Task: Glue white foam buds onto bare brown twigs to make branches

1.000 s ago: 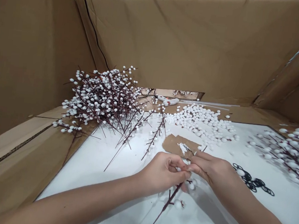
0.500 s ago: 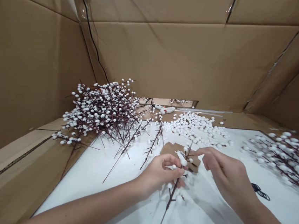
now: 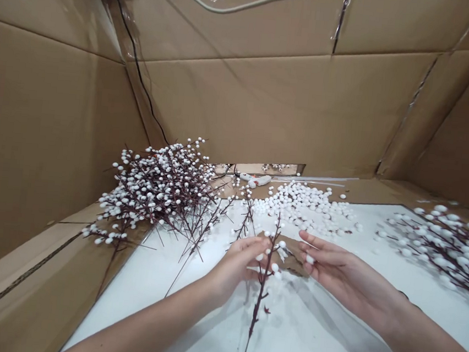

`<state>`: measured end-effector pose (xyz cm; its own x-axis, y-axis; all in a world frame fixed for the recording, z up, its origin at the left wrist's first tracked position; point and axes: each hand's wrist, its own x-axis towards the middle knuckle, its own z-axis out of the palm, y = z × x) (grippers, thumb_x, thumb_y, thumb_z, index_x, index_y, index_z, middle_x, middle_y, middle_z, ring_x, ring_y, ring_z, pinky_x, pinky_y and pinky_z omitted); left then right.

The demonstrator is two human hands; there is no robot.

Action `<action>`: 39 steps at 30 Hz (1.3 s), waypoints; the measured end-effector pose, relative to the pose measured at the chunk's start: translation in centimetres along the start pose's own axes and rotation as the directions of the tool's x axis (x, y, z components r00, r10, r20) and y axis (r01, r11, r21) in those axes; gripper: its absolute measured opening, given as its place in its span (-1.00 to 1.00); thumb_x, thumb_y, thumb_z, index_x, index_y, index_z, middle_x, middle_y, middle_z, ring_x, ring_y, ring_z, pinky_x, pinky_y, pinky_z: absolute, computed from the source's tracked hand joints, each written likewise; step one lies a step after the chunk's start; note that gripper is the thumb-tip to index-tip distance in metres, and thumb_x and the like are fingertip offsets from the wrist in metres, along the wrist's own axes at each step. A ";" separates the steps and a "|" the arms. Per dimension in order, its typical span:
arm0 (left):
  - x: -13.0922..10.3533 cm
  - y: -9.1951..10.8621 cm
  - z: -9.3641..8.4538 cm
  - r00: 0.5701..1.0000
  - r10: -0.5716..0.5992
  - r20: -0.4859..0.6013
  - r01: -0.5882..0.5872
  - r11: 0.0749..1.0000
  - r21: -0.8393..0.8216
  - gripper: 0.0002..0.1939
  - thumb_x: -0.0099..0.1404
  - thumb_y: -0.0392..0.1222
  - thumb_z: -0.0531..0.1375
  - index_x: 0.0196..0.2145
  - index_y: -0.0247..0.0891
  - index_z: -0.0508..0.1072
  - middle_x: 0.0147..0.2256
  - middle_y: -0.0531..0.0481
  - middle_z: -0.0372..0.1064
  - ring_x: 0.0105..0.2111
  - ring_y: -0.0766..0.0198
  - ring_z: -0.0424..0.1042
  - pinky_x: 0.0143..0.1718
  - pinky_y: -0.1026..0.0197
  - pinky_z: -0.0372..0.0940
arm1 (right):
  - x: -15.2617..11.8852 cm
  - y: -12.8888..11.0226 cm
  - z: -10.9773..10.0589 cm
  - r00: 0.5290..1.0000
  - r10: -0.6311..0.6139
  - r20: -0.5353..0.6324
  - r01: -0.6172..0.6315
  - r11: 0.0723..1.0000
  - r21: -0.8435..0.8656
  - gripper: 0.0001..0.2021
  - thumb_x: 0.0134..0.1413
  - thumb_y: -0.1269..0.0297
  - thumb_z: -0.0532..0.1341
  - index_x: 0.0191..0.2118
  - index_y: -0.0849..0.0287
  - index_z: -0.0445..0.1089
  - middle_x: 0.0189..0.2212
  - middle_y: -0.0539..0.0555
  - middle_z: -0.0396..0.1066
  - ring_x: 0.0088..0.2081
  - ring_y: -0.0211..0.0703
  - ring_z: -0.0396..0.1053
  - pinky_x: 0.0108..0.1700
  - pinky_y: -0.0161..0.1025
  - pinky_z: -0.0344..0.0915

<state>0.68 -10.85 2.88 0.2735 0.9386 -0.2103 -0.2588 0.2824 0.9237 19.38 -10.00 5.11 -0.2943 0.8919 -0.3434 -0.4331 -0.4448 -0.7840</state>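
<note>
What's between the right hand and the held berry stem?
In the head view, a cardboard scrap with a white smear shows between the right hand and stem.

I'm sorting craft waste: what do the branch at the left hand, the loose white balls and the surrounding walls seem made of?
Branch: probably plastic, dark reddish-brown; its even colour and stubby twigs look moulded.
Loose white balls: smooth, rounded, fairly matt; foam or plastic, I can't tell which.
Walls: matt brown cardboard, judging by straight fold creases and shiny taped seams.
</note>
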 end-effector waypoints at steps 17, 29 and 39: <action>0.6 0.4 -1.2 0.969 -0.225 0.105 0.242 0.950 -0.199 -0.78 0.15 -0.08 0.20 -0.35 -0.30 0.43 -0.32 -0.08 0.48 -0.28 0.14 0.47 -0.29 0.09 0.34 | 0.6 1.1 0.0 1.000 -0.031 0.003 0.031 0.998 -0.049 -0.79 -0.01 0.49 0.23 -0.22 0.14 0.47 -0.15 0.01 0.47 -0.06 -0.29 0.37 -0.12 -0.57 0.34; 0.1 0.4 -0.6 0.936 -0.339 0.092 0.346 0.850 -0.397 -0.84 0.16 -0.14 0.20 -0.39 -0.31 0.40 -0.40 0.06 0.44 -0.53 0.36 0.40 -0.46 0.25 0.26 | 0.9 2.1 -0.3 0.979 -0.197 0.057 0.204 0.959 -0.195 -0.77 -0.10 0.15 0.31 -0.28 0.10 0.43 -0.26 0.08 0.49 -0.04 -0.06 0.33 0.13 -0.11 0.11; 0.4 0.7 -0.5 0.937 -0.347 0.033 0.307 0.778 -0.548 -0.85 0.15 -0.10 0.20 -0.43 -0.20 0.33 -0.44 0.13 0.44 -0.54 0.28 0.43 -0.55 0.24 0.17 | 1.0 2.2 -0.4 0.982 -0.181 0.046 0.187 0.961 -0.206 -0.78 -0.13 0.12 0.32 -0.31 0.06 0.42 -0.28 0.03 0.46 -0.03 -0.08 0.29 0.12 -0.14 0.05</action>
<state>0.10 -10.20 3.27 0.3770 0.7754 -0.5066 -0.6252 0.6166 0.4785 18.46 -10.02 2.80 -0.2499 0.9529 -0.1716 -0.2953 -0.2438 -0.9238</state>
